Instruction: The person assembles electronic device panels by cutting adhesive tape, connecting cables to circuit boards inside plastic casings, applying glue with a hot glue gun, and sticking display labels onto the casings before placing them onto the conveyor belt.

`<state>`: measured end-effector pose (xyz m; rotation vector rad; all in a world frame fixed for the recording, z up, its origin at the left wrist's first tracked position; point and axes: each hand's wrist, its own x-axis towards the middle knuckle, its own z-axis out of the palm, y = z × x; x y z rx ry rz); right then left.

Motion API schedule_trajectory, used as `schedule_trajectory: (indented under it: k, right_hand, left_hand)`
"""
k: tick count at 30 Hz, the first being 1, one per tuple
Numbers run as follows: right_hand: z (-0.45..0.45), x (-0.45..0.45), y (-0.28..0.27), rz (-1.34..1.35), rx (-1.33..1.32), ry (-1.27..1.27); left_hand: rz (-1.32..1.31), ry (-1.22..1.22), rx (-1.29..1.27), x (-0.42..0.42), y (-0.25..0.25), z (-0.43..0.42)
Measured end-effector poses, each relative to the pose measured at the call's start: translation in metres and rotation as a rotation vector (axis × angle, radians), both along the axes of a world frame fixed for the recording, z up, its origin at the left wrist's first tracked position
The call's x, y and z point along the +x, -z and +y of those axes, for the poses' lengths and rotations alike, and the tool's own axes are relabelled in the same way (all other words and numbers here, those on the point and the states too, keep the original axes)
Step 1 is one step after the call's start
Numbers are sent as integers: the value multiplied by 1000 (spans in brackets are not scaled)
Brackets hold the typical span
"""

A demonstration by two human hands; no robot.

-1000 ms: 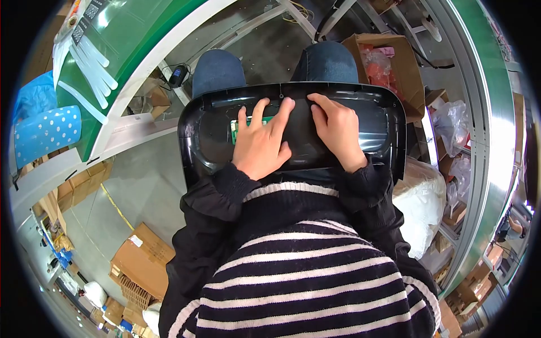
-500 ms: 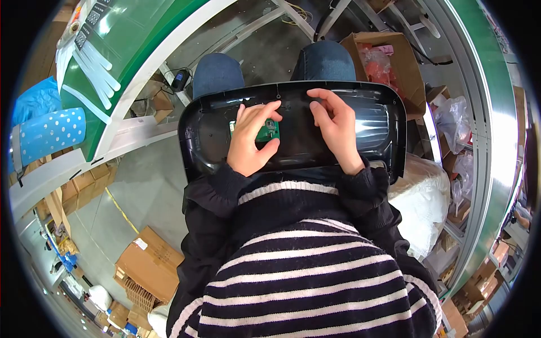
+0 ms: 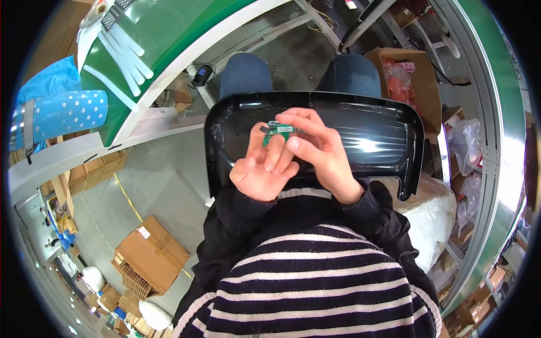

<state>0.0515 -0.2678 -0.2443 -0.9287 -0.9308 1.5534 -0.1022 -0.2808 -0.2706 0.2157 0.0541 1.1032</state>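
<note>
A small green circuit board (image 3: 280, 130) with a white label is held above a black plastic shell (image 3: 372, 121) lying across my lap. My left hand (image 3: 262, 172) is turned palm up, its fingers curled round the board from below and the left. My right hand (image 3: 332, 155) reaches in from the right, with index fingertip and thumb at the board's upper and right edges. The fingers partly hide the board. The shell has a raised rim and shiny ribs on its right side.
A green-topped bench (image 3: 169, 34) with white strips (image 3: 121, 56) and a blue dotted roll (image 3: 70, 115) stands at upper left. An open carton (image 3: 425, 93) with red bags is at upper right. Plastic-wrapped white material (image 3: 428, 217) sits right; a cardboard box (image 3: 151, 253) lies on the floor.
My left hand has rolled from palm down to palm up, turning the circuit board so its labelled side shows. My right hand has come left to the board. The view has shifted.
</note>
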Motion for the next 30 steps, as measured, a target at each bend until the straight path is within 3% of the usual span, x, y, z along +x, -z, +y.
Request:
schedule_trajectory:
  k: [7,10,11,13,14,15,17,19,23,25,30]
  right_hand:
    - [-2,-19,1,150,-179,65]
    - [0,-13,9,145,-142,145]
    - [3,-8,6,13,-82,170]
    - [8,-1,3,-250,42,222]
    - [11,0,5,-256,41,216]
    - [15,0,9,-375,143,231]
    - [26,1,15,-608,356,255]
    - [45,5,11,-695,396,158]
    - [80,3,16,-891,546,-147]
    - [91,1,25,-938,712,-383]
    - [110,-15,38,-1000,734,-443]
  left_hand:
    - [-40,4,-4,1,5,-3]
    - [269,-65,40,-10,0,6]
    - [265,-73,38,-18,0,9]
    - [753,-72,205,-40,0,15]
    - [997,-67,288,-45,0,15]
    - [993,-73,282,-45,2,13]
    - [1563,-335,481,-43,4,8]
    - [1848,-485,571,-42,6,10]
    - [2146,-598,829,-40,11,21]
    - [2259,-447,867,-38,13,17]
    - [2333,-373,851,-36,18,14]
